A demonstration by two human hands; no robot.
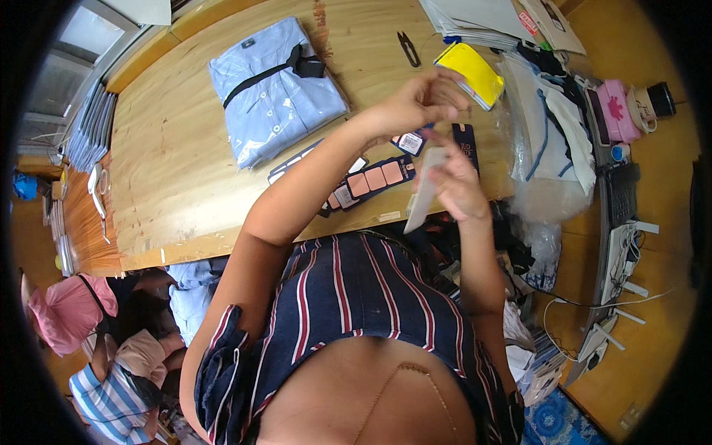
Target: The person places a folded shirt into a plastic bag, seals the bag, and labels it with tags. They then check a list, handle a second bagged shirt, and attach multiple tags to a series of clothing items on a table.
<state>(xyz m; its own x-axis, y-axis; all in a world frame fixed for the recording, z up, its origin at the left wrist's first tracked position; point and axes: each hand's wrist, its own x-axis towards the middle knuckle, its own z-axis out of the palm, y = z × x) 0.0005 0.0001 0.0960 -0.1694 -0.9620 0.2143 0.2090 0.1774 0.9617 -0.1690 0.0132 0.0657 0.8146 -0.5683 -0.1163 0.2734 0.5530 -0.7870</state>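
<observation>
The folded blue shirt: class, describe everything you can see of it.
The folded light-blue shirt lies flat and slightly askew on the wooden table, its collar end farthest from the wearer. Its cover looks like clear, shiny plastic, wrinkled and glinting. A dark label sits at the collar, and small pale buttons run down the front. A black strap crosses it, bunched at the right. Neither the left hand nor the right hand touches it.
</observation>
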